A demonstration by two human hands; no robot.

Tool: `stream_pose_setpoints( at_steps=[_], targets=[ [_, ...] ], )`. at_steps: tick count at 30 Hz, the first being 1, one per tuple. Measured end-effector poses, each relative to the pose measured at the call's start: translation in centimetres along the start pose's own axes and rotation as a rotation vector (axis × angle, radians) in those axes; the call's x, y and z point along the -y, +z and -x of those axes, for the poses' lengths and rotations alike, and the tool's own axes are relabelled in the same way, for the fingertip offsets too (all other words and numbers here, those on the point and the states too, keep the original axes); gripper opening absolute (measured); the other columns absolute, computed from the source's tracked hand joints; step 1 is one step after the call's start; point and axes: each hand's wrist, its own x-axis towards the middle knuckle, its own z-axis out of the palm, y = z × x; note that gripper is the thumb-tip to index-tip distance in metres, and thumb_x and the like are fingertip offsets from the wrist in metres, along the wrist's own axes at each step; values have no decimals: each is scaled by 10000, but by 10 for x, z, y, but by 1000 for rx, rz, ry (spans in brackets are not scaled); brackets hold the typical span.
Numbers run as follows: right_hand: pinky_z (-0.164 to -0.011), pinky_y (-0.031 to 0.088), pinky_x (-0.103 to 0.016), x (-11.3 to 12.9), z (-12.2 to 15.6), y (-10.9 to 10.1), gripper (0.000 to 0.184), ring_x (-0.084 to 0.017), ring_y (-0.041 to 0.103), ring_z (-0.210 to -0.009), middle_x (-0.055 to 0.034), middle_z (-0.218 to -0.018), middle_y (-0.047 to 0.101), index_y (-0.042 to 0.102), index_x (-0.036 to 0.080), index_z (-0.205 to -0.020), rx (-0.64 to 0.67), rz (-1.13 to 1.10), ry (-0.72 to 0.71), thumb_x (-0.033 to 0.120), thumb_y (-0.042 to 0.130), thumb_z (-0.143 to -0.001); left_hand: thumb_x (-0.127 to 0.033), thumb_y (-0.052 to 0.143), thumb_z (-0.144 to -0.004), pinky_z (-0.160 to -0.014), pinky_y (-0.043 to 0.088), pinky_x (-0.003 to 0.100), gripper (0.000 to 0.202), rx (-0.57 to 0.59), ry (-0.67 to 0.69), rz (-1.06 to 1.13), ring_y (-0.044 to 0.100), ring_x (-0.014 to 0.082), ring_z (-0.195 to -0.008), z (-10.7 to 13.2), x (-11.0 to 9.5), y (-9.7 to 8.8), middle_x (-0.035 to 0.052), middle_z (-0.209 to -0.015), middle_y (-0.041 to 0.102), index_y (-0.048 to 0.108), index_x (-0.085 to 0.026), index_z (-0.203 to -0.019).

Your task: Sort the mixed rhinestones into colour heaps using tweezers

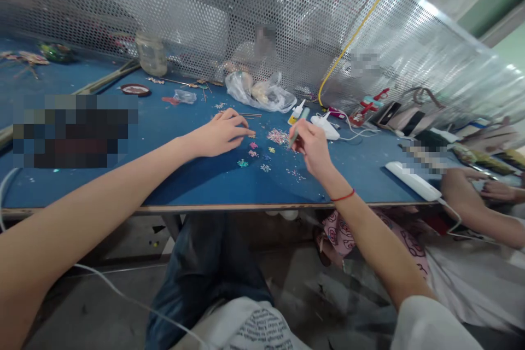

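From your head cam, your hands are apart, both over the middle of the blue surface (123, 120). Your left hand (219, 134) is curled low, with its fingertips (248, 133) right by the small bits, though I can't tell if they're pinching anything. Your right hand (311, 147) is clamped on a green-handled tool (298, 127) (nice red string on that wrist (342, 196), btw). Between them, toward the front edge, sit tiny flower-shaped sequins (253, 145) in pink, teal and lilac: a few small separate clusters, a bigger pink heap (278, 136), and stray bits around them. So some are already grouped, while plenty lie loose. Toward the back are a white glue gun (325, 127), a small glue bottle (296, 112) and a plastic bag (258, 93). Labels? Nothing readable, and the print on the white cloth (262, 331) in your lap is too small to make out.
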Motion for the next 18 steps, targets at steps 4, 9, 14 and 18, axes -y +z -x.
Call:
stream_pose_setpoints(
  at_steps=[4,9,14,18],
  targets=[
    [-494,380,-226,6,-33,51,535,-78,492,-471,25,-522,515,556,200,-682,181,87,-40,592,475,-1038,-260,373,-1029,-1098,407,552,474,18,-59,-88,433,341,-1258,4,14,-3,158,-1359,592,643,-181,-1410],
    [-547,407,-265,-9,-58,99,619,-111,493,-453,17,-463,519,563,199,-670,349,285,-76,650,380,-1052,-220,418,-986,-1011,471,523,412,26,-143,-168,437,368,-1291,7,15,-6,202,-1362,585,696,-106,-1267],
    [-618,411,-288,-17,-64,111,697,-134,522,-509,16,-490,532,517,213,-644,361,336,-165,811,347,-959,-220,375,-1005,-1007,477,540,413,-51,-219,-188,423,396,-1322,6,9,-9,251,-1352,572,653,-36,-1250],
    [-644,419,-290,-17,-64,108,756,-140,537,-545,5,-522,562,487,221,-624,379,350,-214,907,299,-879,-218,361,-1010,-1009,470,541,403,-62,-242,-188,424,399,-1324,6,6,-11,250,-1361,571,650,-40,-1228]
  ],
)
